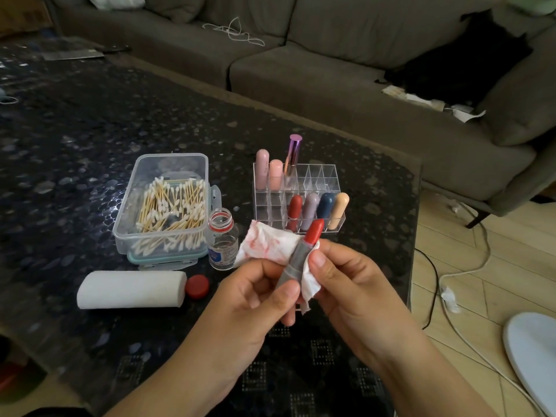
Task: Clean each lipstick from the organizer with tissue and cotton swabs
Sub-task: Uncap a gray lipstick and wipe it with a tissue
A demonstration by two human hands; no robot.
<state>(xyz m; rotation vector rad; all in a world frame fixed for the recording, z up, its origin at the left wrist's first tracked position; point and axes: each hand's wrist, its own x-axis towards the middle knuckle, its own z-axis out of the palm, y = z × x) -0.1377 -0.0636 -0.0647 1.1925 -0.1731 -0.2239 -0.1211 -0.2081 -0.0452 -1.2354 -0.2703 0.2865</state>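
An uncapped red lipstick (301,251) is held above the table (75,145), tilted, its grey tube pinched at the lower end between thumb and fingers of the left hand (258,299). A red-smeared tissue (264,243) is wrapped behind the tube and is gripped against it by the thumb and curled fingers of the right hand (340,275); the red bullet projects just beyond the right fingertips. Step judged: wiping of the tube and collar with tissue, mid-way. The next move is expected to call for the tube being rotated by the left fingers while a cleaner fold of tissue is presented. Just beyond the left fingers an open bottle (222,239) and its red cap (197,286) are noted, with a tissue roll (131,289) and a box of cotton swabs (168,206) farther left. Beyond the right fingertips the organizer (316,176) stands, seven capped lipsticks remaining upright in it.
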